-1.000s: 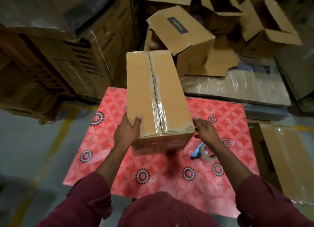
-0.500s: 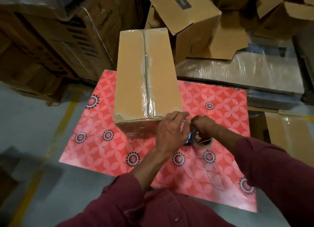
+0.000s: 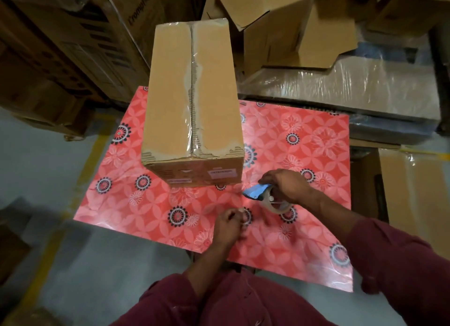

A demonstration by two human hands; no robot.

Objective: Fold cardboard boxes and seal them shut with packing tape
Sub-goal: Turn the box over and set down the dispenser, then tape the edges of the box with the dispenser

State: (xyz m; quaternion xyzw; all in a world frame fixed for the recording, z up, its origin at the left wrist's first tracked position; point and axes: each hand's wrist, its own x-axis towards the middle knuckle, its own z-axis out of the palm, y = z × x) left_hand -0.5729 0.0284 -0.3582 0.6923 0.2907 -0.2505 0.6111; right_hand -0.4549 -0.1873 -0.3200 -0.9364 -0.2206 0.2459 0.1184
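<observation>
Tape drawn off the roll; box released.

Right hand grips the tape dispenser; left hand, which met it a moment ago, has pulled back toward the body, fingertips pinched, apparently on the tape end, too faint to confirm. The box stands just beyond the dispenser, top seam taped. Judged: another strip is coming.

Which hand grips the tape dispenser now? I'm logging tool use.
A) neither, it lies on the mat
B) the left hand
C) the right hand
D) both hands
C: the right hand is curled round the tape dispenser, while the left hand is apart from it.
</observation>
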